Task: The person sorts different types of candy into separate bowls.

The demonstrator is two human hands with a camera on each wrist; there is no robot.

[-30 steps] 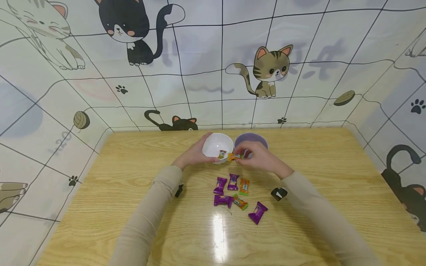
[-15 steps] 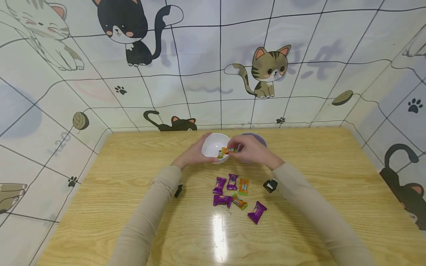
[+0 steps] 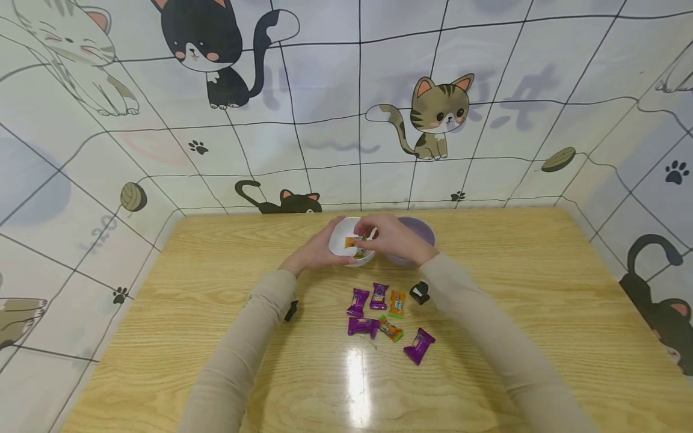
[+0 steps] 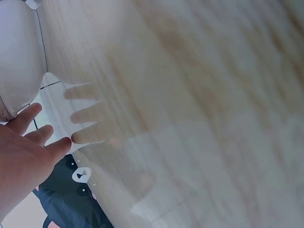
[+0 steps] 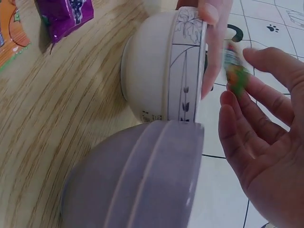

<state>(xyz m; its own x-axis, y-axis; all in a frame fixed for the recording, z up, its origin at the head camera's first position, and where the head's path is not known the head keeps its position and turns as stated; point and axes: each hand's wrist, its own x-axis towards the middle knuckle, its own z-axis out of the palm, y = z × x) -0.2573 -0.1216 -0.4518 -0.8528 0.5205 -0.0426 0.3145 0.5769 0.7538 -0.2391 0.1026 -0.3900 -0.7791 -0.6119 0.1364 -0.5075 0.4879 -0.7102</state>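
Observation:
My left hand (image 3: 318,246) grips the white bowl (image 3: 340,237) from its left side, thumb along the near rim. In the left wrist view, spread fingers (image 4: 59,147) lie by the bowl's wall (image 4: 19,52). Over the bowl's mouth, my right hand (image 3: 387,234) has its thumb and fingers parted around an orange-and-green wrapped candy (image 5: 235,71). That candy is blurred against the sharper hand, right at the fingertips. Another wrapped candy (image 3: 359,253) shows inside the bowl, low by the near wall.
A purple bowl (image 3: 421,226) stands against the white bowl's right side, partly behind the right hand. Nearer on the wooden table (image 3: 216,288) lie several purple-wrapped candies (image 3: 357,302) and two orange ones (image 3: 397,304). A cat-patterned backdrop (image 3: 330,144) rises behind the table.
My right hand has moved left with the orange candy, from the bowl's right rim to over its mouth, and its fingers have parted. The left hand has stayed on the white bowl.

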